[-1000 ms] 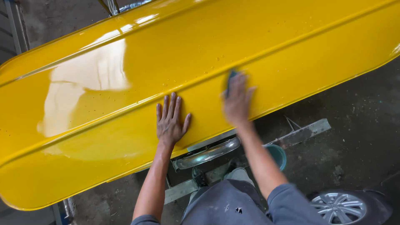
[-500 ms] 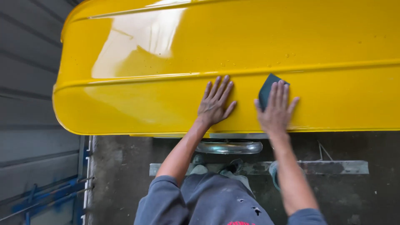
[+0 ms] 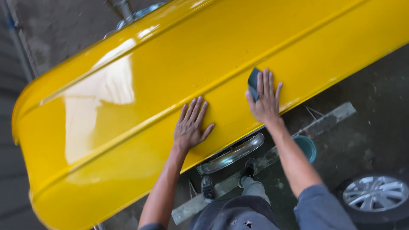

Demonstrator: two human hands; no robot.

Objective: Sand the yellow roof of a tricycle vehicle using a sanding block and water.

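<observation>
Your right hand (image 3: 266,100) presses a dark sanding pad (image 3: 253,82) flat against the yellow panel (image 3: 170,85); your left hand (image 3: 190,125) (fingers spread, empty) braces beside it.

Panel: large glossy yellow body panel (image 3: 170,85), long and gently curved, running on a slant from lower left to upper right.
Panel surface: a raised crease runs along its length; a pale patch of reflected light lies toward the left end.
Pad: small dark teal sanding pad (image 3: 253,81), flat against the yellow paint just below the crease, right of centre, mostly covered, with only its upper left corner showing.
</observation>
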